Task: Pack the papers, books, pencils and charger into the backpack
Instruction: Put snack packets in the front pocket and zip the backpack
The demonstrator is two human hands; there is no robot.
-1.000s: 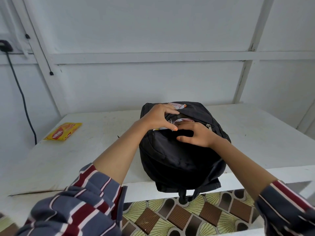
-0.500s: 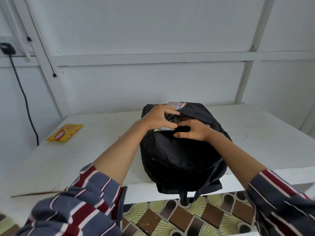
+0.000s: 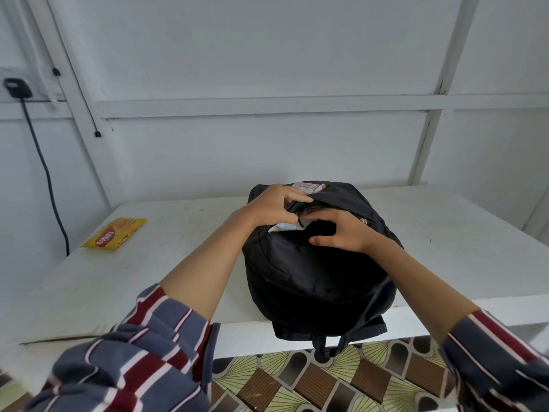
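Right hand (image 3: 341, 233) has curled onto backpack (image 3: 312, 278) opening; left hand (image 3: 273, 206) pinches its flap; yellow packet (image 3: 114, 233) reads "nabati".

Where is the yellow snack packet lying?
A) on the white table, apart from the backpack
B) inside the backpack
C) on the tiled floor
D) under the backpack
A: the yellow snack packet lies flat on the white table, clear of the black backpack, on the person's left side.

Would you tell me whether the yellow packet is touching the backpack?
Apart. The head view shows a stretch of bare white table between the packet and the backpack.
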